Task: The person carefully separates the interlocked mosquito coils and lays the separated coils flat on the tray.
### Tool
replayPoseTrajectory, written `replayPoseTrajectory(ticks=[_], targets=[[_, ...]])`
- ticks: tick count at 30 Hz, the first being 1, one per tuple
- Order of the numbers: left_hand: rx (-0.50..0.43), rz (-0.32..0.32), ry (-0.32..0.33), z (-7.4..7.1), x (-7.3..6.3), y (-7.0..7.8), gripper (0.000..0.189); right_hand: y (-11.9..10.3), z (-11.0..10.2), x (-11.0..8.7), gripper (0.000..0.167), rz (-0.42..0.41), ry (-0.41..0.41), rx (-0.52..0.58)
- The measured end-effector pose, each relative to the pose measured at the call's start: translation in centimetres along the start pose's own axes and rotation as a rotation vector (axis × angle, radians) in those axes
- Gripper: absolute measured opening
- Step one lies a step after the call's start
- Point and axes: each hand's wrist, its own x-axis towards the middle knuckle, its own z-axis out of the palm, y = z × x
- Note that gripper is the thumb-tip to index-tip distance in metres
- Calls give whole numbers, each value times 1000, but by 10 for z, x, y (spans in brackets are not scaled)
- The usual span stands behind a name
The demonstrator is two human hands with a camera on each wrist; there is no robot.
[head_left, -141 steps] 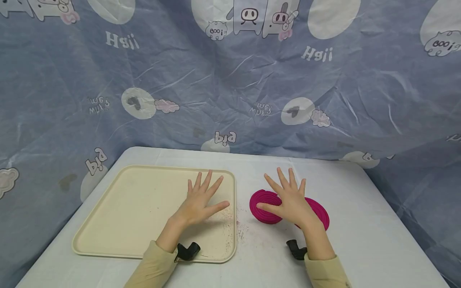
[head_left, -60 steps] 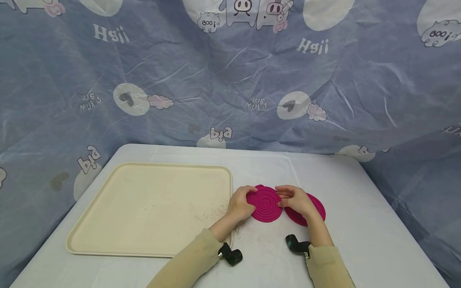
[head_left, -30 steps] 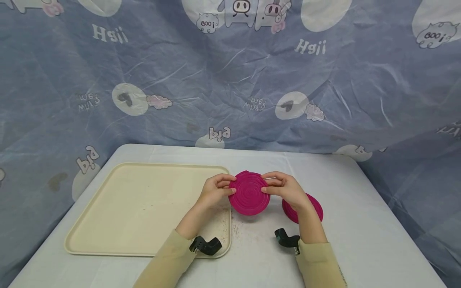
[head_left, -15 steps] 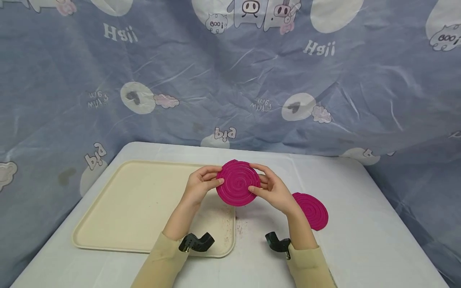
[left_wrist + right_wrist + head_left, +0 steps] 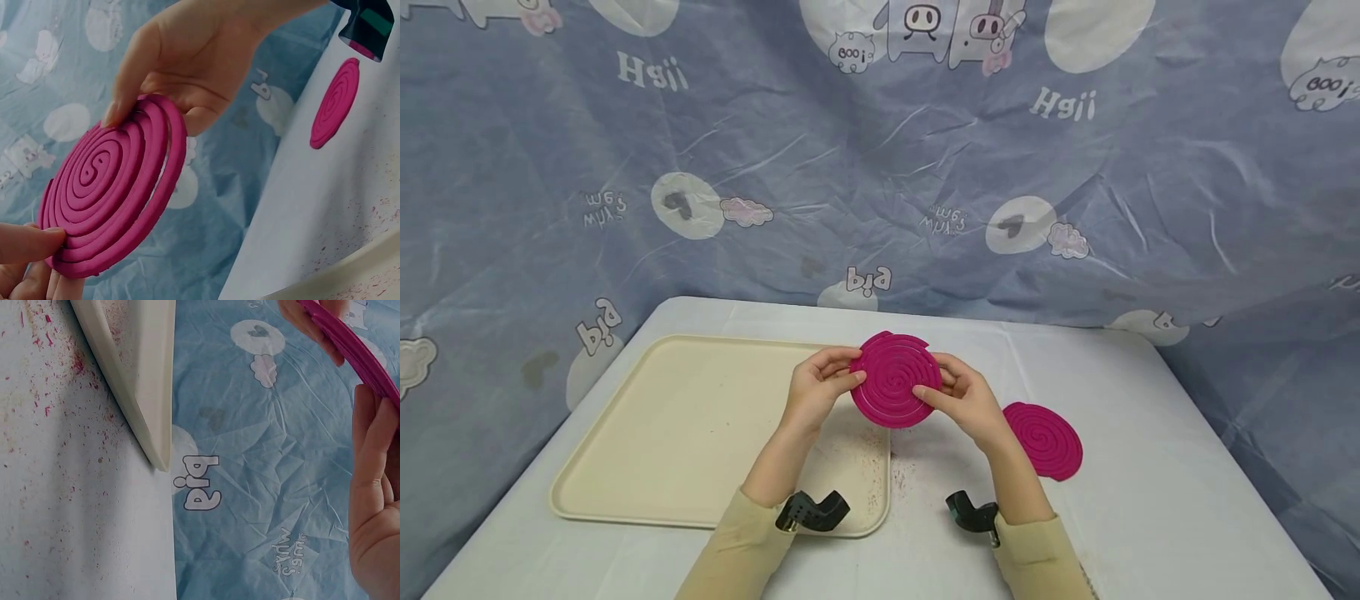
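A magenta mosquito coil (image 5: 896,380) is held up, clear of the table, over the tray's right edge. Its left rim is pinched by my left hand (image 5: 811,392), thumb in front and fingers behind. My right hand (image 5: 970,404) grips the right side, its thumb lying on the front face. In the left wrist view the coil (image 5: 100,169) shows an S-shaped centre and a narrow gap between outer rings beside the right hand (image 5: 194,56). The right wrist view catches the coil (image 5: 356,347) edge-on. A second magenta coil (image 5: 1047,442) lies flat on the table, beyond my right forearm.
A cream tray (image 5: 685,433) covers the left part of the white table (image 5: 1150,467). Reddish crumbs (image 5: 901,477) are scattered at the tray's right edge and on the cloth. A blue printed curtain (image 5: 880,167) hangs behind and at the sides.
Both hands reached from open above the table to the left coil, lifted it and brought it left and up. Lately the right fingers slid lower on its rim, and an outer end stands out.
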Motion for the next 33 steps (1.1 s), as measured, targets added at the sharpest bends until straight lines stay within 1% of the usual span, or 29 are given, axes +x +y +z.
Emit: replayPoseTrajectory(ticks=[3, 6, 7, 9, 11, 13, 15, 16, 20, 25, 29, 32, 33], targets=[[17, 15, 1, 4, -1, -3, 28, 2, 4, 0, 42, 10, 19, -42], [92, 58, 2, 8, -2, -8, 24, 3, 7, 0, 39, 10, 52, -89], [123, 79, 2, 10, -2, -9, 23, 4, 8, 0, 39, 10, 68, -104], [218, 124, 5, 12, -4, -12, 23, 5, 11, 1, 38, 10, 103, -143], [314, 166, 6, 15, -6, -15, 25, 5, 14, 2, 39, 12, 138, -180], [390, 205, 12, 17, -7, -16, 28, 6, 18, 2, 40, 13, 174, -218], [449, 232, 20, 19, -9, -17, 30, 6, 22, 3, 40, 6, 206, -246], [463, 248, 19, 20, -10, -18, 30, 6, 24, 3, 40, 1, 220, -256], [455, 296, -3, 22, -12, -20, 26, 4, 30, 3, 38, -21, 254, -284], [374, 330, -27, 24, -13, -20, 27, 1, 36, 3, 41, -11, 245, -282], [335, 292, -42, 27, -21, 0, 25, -1, 38, 3, 41, -6, 222, -276], [334, 242, -68, 29, -26, 14, 24, -2, 37, 2, 36, -41, 184, -233], [332, 234, -80, 28, -26, 15, 24, -2, 36, 2, 35, -56, 172, -213]])
